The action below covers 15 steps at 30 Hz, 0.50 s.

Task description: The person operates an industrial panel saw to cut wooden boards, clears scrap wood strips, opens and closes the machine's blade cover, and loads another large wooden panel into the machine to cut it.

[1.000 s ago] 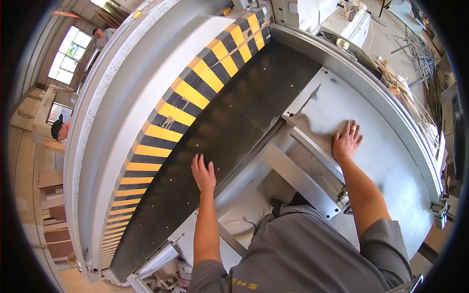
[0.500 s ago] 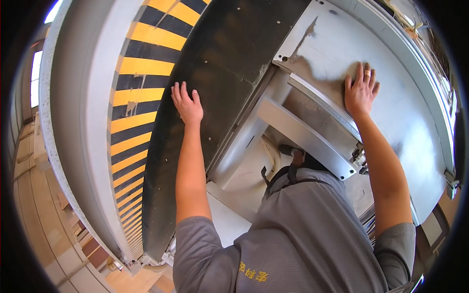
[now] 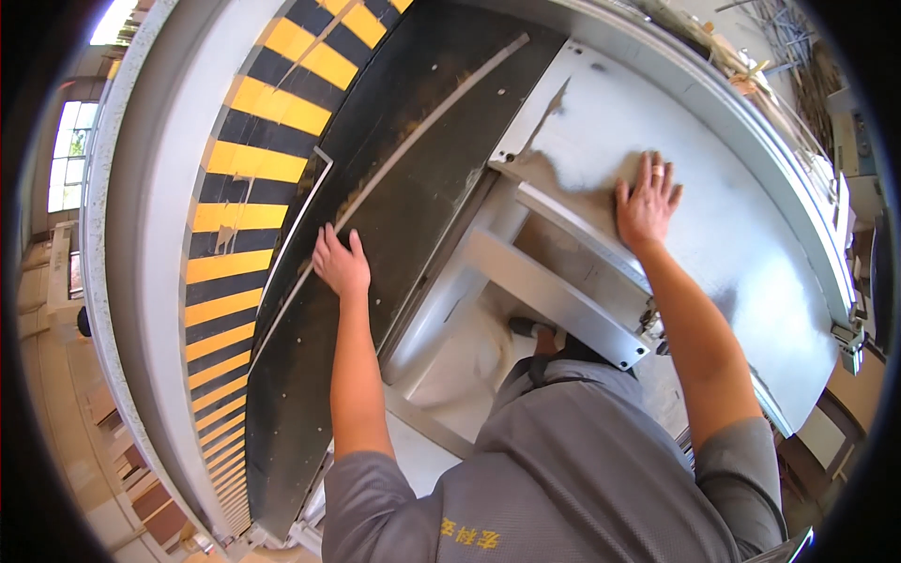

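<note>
My left hand [image 3: 342, 266] rests at a long, thin, pale strip [image 3: 441, 114] on the black bed of a large machine [image 3: 413, 225]. Its fingertips lie over the strip, with the thumb apart on the near side. Whether they press on it is hard to tell. The strip runs from the far end of the bed past my fingers toward the lower left. My right hand [image 3: 649, 206] lies flat, fingers spread, on a worn silvery metal table [image 3: 741, 188]. A ring is on one finger.
A yellow-and-black striped guard [image 3: 249, 216] borders the bed on the left, beside a tall grey beam [image 3: 160, 188]. A bent, light-edged piece [image 3: 305, 202] shows by the guard. A metal bar [image 3: 554, 296] spans the gap ahead of my body. Wooden panels [image 3: 155, 511] lie lower left.
The pale strip and the bent piece by the guard have come into view on the bed. My view has shifted; both hands appear lower and further left in it, their poses much the same.
</note>
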Available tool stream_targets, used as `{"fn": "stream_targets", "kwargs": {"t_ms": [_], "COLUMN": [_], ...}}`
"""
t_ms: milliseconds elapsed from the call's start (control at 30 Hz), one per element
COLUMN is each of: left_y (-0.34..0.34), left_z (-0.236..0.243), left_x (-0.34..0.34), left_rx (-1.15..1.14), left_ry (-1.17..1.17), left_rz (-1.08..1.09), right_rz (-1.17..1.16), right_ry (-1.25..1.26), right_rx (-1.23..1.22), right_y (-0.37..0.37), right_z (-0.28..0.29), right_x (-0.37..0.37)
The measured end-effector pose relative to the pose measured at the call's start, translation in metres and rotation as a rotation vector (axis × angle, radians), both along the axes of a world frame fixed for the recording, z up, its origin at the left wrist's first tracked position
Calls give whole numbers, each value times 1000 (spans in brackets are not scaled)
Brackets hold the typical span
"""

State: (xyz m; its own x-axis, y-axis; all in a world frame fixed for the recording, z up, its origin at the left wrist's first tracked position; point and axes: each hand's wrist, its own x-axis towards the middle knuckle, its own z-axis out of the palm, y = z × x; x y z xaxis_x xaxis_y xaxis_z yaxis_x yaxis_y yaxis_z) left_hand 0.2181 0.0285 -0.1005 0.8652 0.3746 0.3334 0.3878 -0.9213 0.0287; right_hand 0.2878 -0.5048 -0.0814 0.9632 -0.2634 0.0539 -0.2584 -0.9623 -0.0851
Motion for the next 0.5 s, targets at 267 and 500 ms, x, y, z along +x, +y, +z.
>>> {"fn": "stream_targets", "kwargs": {"t_ms": [267, 500], "left_y": [-103, -189], "left_z": [24, 29], "left_x": [-183, -350], "left_rx": [-64, -466], "left_ry": [10, 220], "left_rz": [-130, 104], "right_rz": [42, 248], "right_ry": [-250, -98], "right_rx": [236, 327], "right_y": [-10, -16], "right_z": [-12, -1], "right_x": [-6, -20]}}
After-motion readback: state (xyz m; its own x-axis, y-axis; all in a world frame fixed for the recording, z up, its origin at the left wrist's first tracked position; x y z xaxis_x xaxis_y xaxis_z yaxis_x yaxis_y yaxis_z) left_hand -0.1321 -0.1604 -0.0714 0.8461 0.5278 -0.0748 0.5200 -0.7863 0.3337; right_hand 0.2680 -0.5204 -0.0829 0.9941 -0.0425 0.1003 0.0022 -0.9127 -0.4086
